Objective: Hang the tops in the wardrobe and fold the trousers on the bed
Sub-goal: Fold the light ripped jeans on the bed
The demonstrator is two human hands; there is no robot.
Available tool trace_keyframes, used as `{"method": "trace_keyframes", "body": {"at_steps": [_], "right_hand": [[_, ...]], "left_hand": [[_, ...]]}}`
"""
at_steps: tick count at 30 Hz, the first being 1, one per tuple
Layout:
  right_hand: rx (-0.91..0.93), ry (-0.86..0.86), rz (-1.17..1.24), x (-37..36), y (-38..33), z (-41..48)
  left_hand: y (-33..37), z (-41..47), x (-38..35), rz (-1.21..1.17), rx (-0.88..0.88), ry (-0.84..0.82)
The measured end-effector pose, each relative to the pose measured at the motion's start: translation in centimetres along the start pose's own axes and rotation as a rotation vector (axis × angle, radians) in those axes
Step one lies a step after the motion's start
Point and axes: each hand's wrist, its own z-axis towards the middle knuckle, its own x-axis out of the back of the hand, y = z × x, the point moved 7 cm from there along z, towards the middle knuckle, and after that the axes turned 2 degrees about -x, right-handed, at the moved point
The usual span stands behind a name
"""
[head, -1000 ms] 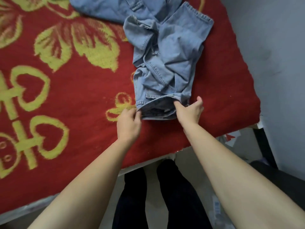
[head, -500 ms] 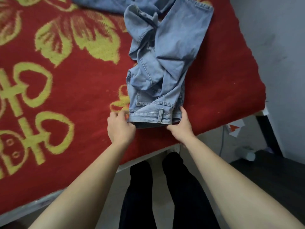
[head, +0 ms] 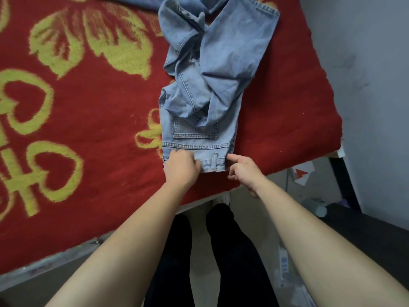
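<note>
While the jeans [head: 205, 85] lay on the bed [head: 88, 129], my left hand [head: 181, 168] gripped their waistband [head: 210, 161]. My right hand [head: 243, 171] held nothing, its forefinger touching the denim.

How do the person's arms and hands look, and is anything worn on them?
The left forearm and the right forearm are bare to the picture's edge; no sleeve shows. The left hand and the right hand wear no glove; no ring, watch or bracelet is visible.

One wide-angle view from my head, tilted steeply down and close — my bare forearms [head: 137, 229] stretch away from the lens to light blue denim trousers [head: 221, 69] on a red bed cover with yellow pattern [head: 93, 134].
</note>
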Motion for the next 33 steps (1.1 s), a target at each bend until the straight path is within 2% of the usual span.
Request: {"method": "trace_keyframes", "body": {"at_steps": [3,5,9,13,16,20,25,27,29,31,33], "right_hand": [[0.005,-0.043,0.042,-0.8,-0.7,-0.9],[0.027,-0.092,0.067,-1.5,-1.4,-1.7],[0.053,-0.076,0.102,-1.5,-2.4,-2.7],[0.105,-0.127,0.058,-2.1,-3.6,-4.1],[0.137,-0.150,0.033,-2.7,-4.3,-5.0],[0.117,0.014,0.174,-1.4,-4.1,-6.8],[0.162,0.352,0.396,2.7,-8.1,-12.7],[0.201,0.364,0.504,3.8,-12.3,-15.6],[0.292,0.341,0.549,4.4,-17.9,-19.1],[0.450,0.307,0.466,4.2,-24.6,-23.6],[0.613,0.275,0.382,3.4,-31.4,-29.2]], "left_hand": [[-1.0,-0.5,0.3,-0.252,0.110,-0.029],[-0.1,-0.7,0.5,-0.394,0.112,-0.070],[-0.1,-1.2,1.2,-0.398,0.078,-0.026],[-0.1,-2.1,1.6,-0.664,0.121,-0.062],[0.5,-2.1,3.0,-0.686,0.065,-0.066],[-1.6,-2.6,6.8,-0.618,0.134,0.100],[-8.4,-6.6,16.3,-0.740,0.425,0.299],[-11.5,-8.8,21.5,-0.891,0.538,0.409],[-13.5,-10.7,27.1,-1.140,0.575,0.522],[-13.9,-12.5,33.6,-1.338,0.521,0.612],[-13.7,-14.8,40.7,-1.388,0.437,0.727]]}}
